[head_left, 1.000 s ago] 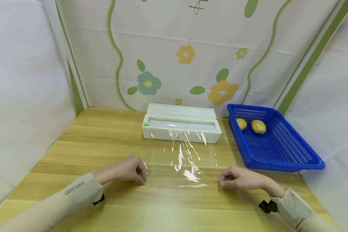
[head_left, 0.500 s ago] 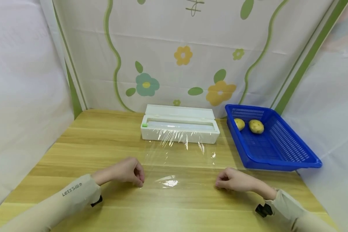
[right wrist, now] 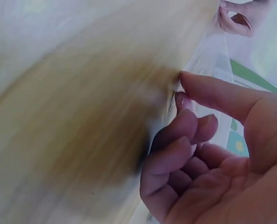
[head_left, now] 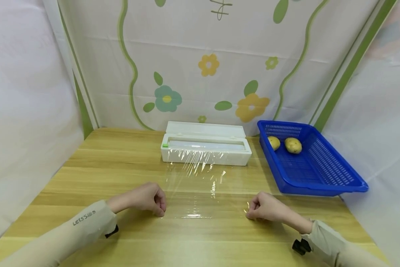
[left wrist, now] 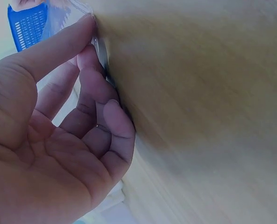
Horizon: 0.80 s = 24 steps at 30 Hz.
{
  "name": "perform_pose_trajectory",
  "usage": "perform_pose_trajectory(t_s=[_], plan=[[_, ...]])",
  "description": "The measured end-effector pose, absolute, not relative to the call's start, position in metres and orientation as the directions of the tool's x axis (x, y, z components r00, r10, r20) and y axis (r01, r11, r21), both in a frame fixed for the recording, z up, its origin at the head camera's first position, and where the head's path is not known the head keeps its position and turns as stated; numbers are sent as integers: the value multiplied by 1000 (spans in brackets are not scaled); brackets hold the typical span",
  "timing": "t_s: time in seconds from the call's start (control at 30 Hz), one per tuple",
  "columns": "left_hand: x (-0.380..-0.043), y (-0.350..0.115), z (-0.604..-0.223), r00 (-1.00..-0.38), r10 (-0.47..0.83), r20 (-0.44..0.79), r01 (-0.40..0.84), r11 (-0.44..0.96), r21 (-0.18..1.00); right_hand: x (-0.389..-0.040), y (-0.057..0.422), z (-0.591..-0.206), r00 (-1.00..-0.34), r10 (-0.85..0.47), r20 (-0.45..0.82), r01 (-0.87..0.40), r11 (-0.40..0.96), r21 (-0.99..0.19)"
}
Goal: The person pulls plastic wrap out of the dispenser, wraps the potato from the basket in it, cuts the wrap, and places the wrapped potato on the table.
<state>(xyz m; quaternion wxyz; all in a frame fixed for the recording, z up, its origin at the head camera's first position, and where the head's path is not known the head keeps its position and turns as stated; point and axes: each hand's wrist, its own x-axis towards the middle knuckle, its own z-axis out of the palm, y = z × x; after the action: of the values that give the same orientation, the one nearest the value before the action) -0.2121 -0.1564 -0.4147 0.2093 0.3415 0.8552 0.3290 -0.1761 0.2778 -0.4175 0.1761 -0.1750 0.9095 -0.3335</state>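
A clear sheet of plastic wrap (head_left: 200, 196) stretches from the white wrap dispenser (head_left: 206, 157) toward me, low over the wooden table. My left hand (head_left: 149, 199) pinches its near left corner between thumb and index finger. At the near right corner my right hand (head_left: 268, 207) pinches the film in the same way. Both wrist views show the other fingers curled close to the tabletop. The dispenser's lid (head_left: 204, 129) stands up, with the roll (head_left: 206, 145) inside and a small green slider (head_left: 165, 145) at the left end of its front edge.
A blue plastic basket (head_left: 283, 178) stands at the right rear of the table, with two potatoes (head_left: 293, 145) in its far left part. Behind the table hangs a flowered cloth (head_left: 193, 66). The wooden tabletop (head_left: 193, 248) extends toward me.
My right hand has shifted slightly left, nearer the left hand. Glints on the film have changed and its near edge lies a little lower. Both hands keep their pinch.
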Motion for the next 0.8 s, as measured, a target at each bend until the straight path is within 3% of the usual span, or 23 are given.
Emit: perform_pose_trajectory(t_s=[0.8], plan=[[-202,-165,-421,-716,697,-38,429,482,764,-174,283,-417,-856,-458,-239,-178,695,-696]])
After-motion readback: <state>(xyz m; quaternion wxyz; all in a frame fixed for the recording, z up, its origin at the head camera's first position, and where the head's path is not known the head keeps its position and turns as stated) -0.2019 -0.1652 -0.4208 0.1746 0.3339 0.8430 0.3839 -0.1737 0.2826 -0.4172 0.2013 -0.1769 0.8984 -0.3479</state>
